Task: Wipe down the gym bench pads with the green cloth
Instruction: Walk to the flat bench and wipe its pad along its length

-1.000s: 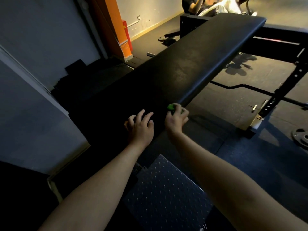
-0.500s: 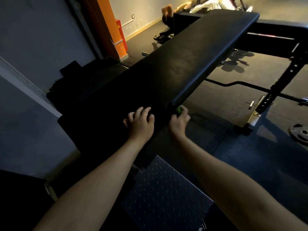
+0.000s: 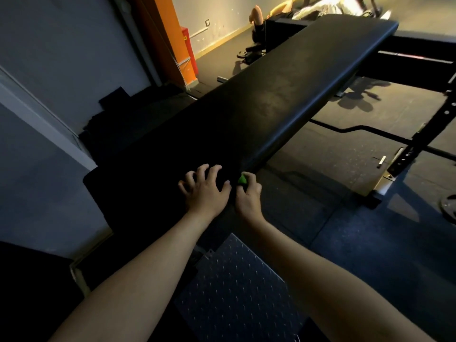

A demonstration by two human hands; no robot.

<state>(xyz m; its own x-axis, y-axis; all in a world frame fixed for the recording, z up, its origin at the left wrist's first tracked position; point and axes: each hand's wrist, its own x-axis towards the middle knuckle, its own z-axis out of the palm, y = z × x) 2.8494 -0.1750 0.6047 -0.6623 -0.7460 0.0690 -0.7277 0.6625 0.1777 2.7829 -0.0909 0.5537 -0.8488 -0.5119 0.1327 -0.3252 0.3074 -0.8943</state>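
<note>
The person is wiping the bench (image 3: 271, 99) along its right edge: the right hand (image 3: 248, 196) is gripping the bunched green cloth (image 3: 242, 179) against it, while the left hand (image 3: 204, 188) is resting spread-fingered on top. Next, I'd guess, comes a stroke along the edge.

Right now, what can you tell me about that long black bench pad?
The bench pad is a long, flat black cushion, apparently smooth vinyl, with rounded edges. It runs diagonally away from the person. Its far end catches warm light that shows a dull, scuffed patch, and its near end lies in deep shadow. The left hand rests on top, fingers spread. The right hand holds a green cloth against its right side edge.
</note>
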